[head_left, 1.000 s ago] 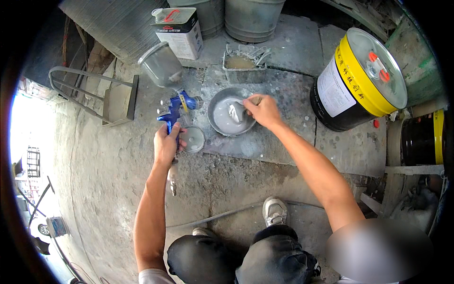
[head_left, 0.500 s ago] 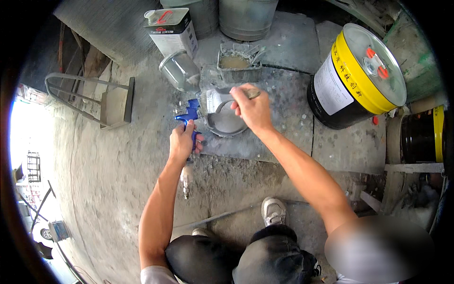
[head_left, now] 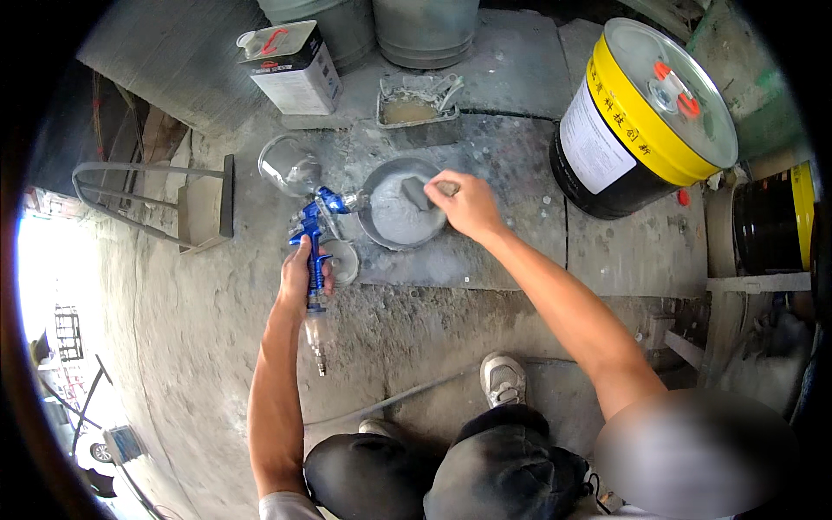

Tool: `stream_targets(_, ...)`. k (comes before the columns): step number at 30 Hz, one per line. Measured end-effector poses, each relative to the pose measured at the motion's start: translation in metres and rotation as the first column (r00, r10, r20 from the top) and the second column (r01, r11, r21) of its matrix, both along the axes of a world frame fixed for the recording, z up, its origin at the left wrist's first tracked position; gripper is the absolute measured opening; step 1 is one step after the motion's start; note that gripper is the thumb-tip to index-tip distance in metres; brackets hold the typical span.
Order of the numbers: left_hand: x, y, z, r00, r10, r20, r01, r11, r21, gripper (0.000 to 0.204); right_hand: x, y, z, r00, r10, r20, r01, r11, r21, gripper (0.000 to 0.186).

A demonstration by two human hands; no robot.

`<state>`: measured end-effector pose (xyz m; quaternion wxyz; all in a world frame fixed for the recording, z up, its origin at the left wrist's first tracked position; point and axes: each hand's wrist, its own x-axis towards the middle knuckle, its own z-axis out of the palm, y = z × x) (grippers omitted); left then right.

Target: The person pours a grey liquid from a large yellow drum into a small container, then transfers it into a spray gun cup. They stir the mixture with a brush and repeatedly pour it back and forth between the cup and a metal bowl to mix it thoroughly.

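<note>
My left hand (head_left: 302, 267) grips a blue spray gun (head_left: 309, 234); its transparent cup (head_left: 289, 163) tilts up and back, and a clear fitting hangs below the handle. Just to the right, my right hand (head_left: 464, 206) is closed on a grey spatula-like tool (head_left: 418, 194) held in a round metal bowl (head_left: 373, 209) of light grey, creamy material. The gun's nose is beside the bowl's left rim. A small round lid (head_left: 345, 259) lies on the slab by my left hand, partly behind it.
Behind are a metal can (head_left: 295, 78), two grey buckets (head_left: 420, 35) and a crusted tray (head_left: 414, 130). At right stands a black-and-yellow drum (head_left: 646, 121), another drum (head_left: 771, 225) beyond it. A metal frame (head_left: 205, 208) stands left. A hose (head_left: 407, 391) runs near my feet.
The spray gun swung right, then back left, its cup tipping further back. The tool in my right hand moved leftward over the bowl, then back right. The view has shifted slightly.
</note>
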<state>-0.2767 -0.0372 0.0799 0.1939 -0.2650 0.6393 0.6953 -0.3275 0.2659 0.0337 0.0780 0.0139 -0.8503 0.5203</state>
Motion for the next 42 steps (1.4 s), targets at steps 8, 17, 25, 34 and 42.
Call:
stream_targets(8,0.007,-0.031,-0.008,0.994,-0.101,0.052,0.099,0.995,0.032,0.044,-0.022,-0.001,0.025,0.910,0.109,0.401,0.217,0.698,-0.683,0.025)
stream_targets(17,0.031,-0.030,0.024,0.983,-0.172,0.070,0.178,0.980,-0.090,0.045,-0.031,-0.017,0.012,0.982,0.100,0.157,-0.059,0.967,-0.248,0.030)
stream_targets(25,0.048,-0.059,0.032,0.924,-0.379,0.048,0.369,0.852,-0.371,0.042,-0.013,-0.008,0.012,0.938,0.346,0.020,-0.343,0.917,0.203,0.036)
stream_targets(34,0.050,-0.049,0.070,0.823,-0.529,0.207,0.490,0.477,-0.730,0.038,-0.016,-0.014,0.105,0.972,0.216,-0.088,-0.233,0.908,-0.348,0.030)
stream_targets(42,0.057,-0.038,0.081,0.809,-0.532,0.251,0.557,0.558,-0.615,0.040,-0.061,-0.006,0.089,0.992,0.116,-0.054,-0.128,0.898,-0.421,0.025)
